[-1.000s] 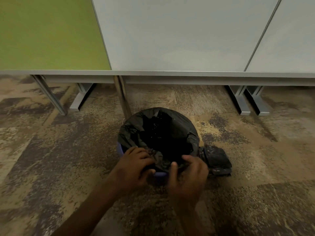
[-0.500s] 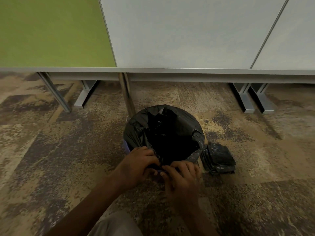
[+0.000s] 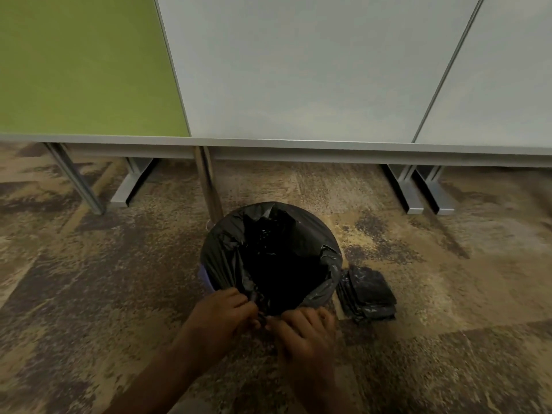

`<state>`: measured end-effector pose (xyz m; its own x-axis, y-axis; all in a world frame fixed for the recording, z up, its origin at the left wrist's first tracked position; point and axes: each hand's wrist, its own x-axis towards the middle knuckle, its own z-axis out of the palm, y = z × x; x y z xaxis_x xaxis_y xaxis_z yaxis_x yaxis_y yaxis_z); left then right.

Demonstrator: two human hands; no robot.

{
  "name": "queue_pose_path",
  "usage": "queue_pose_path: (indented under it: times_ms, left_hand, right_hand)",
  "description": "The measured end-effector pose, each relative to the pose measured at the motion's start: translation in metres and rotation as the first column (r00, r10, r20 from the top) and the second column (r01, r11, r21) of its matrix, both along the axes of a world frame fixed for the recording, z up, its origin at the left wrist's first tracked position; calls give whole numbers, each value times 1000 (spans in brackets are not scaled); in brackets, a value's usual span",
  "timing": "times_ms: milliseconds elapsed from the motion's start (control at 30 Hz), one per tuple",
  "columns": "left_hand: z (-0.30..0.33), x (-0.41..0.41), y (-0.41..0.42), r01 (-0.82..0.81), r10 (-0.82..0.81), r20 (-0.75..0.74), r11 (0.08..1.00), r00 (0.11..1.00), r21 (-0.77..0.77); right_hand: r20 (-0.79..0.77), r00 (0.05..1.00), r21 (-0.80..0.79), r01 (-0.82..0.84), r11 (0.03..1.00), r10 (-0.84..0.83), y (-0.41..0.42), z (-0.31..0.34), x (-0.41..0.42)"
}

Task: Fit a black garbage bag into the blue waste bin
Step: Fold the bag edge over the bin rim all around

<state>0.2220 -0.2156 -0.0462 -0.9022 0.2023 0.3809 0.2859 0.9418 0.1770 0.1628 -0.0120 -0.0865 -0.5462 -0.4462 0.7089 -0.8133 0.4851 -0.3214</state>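
A black garbage bag [image 3: 239, 249] lines the round blue waste bin [image 3: 203, 276] on the carpet, its mouth folded over the rim so only a sliver of blue shows at the left. At the bin's near edge, my left hand [image 3: 221, 318] and my right hand [image 3: 304, 330] are side by side, fingers pinched on a gathered bunch of the bag's edge between them. The near rim of the bin is hidden behind my hands.
A stack of folded black bags [image 3: 369, 294] lies on the carpet just right of the bin. A chrome leg [image 3: 209, 186] stands right behind the bin. Grey partition feet [image 3: 418, 189] and a green-and-white panel wall [image 3: 298, 70] run along the back.
My hands have drawn together at the near rim, gathering the bag's loose edge into a bunch between them. The view has shifted slightly, so the bin sits more to the right.
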Motion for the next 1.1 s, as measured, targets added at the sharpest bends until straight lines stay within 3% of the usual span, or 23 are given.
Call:
queue_pose_path:
  times_ms: [233,400,633,867,1000,1100]
  left_hand:
    - [7,2,-7,27,-31,65,998,997,58]
    - [13,-4,-12,52,-49,112,998,992,-25]
    - [8,2,-7,58,-56,26,997,998,-59]
    - [9,-6,-20,39,-13,137,981,991,-190]
    - [14,-10,-21,59,-39,147,989,988,-133]
    - [19,-10,-18,83,-70,108,989,992,-119]
  right_hand:
    - [-80,996,35,-28,999,31,-1,-6,-3]
    - [-129,990,30,-43,999,47,-5,-7,-5]
    - [-152,985,32,-80,996,84,-2,-9,-4]
    - [-212,967,101,-122,987,141,2,-15,-9]
    - [-176,972,179,-125,976,157,14,-38,-10]
    - [-107,981,143,-148,979,164,20,-35,-5]
